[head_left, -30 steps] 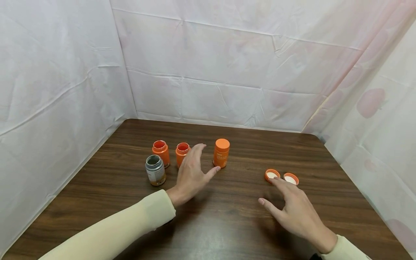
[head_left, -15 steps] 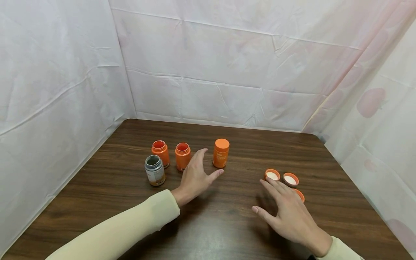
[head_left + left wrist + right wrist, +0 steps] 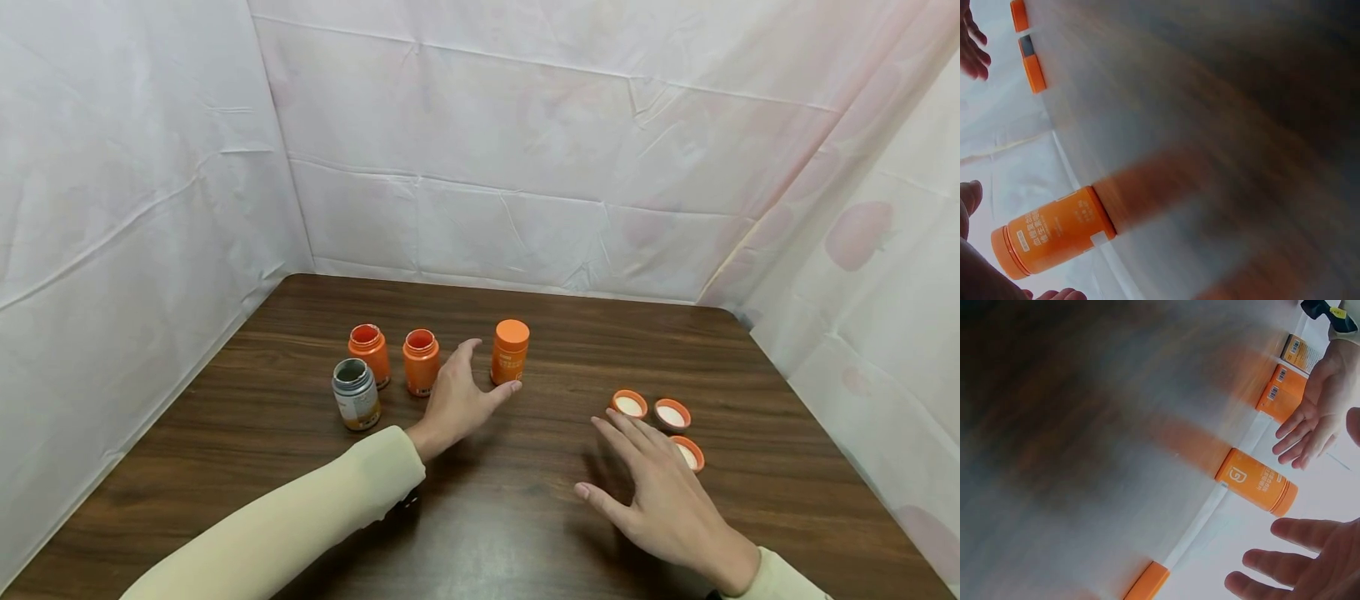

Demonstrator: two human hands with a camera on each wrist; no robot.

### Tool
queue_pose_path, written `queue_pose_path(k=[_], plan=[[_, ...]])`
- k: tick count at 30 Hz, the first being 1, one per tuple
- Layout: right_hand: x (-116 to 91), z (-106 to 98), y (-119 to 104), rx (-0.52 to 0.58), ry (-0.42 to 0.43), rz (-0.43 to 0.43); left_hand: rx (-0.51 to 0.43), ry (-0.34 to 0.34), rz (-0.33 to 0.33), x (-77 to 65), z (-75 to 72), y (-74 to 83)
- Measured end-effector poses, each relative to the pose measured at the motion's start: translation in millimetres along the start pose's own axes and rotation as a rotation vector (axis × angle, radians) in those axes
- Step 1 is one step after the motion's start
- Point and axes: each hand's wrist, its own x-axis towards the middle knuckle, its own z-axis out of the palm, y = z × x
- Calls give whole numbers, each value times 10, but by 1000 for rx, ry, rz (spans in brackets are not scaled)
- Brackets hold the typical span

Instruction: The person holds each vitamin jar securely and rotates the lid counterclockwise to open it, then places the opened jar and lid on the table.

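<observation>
An orange bottle (image 3: 509,354) with its orange cap on stands upright near the table's middle. My left hand (image 3: 459,404) hovers just left of it, thumb and fingers spread apart, holding nothing. Left of that hand are two uncapped orange bottles, one (image 3: 422,363) beside the fingers and another (image 3: 370,356) farther left. An uncapped grey bottle (image 3: 356,395) stands in front of the latter. On the right, my right hand (image 3: 663,492) hangs with spread fingers and holds nothing. Around its fingertips lie orange caps, white insides up: one (image 3: 629,404), a second (image 3: 671,414) and a third (image 3: 690,454), partly hidden.
The dark wood-grain table (image 3: 525,533) reflects light at its front. White cloth (image 3: 480,142) walls it in at the back and both sides. In the right wrist view, a dark band (image 3: 1329,314) sits at the left wrist.
My left hand has shifted slightly right, along the front of the uncapped bottles. My right hand has drifted a little left and toward me, uncovering the third cap.
</observation>
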Motion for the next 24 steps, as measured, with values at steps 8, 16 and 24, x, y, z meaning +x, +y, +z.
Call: queue_pose_path(k=[8,16,24], plan=[[4,30,3,5,-17,-8,-29,-41,-57,96,46,-8],[3,31,-24,-3,-34,-36,-52,-65,-77,203,66,-38],[12,25,-74,-11,-43,-82,-32,-78,-95,309,85,-29]])
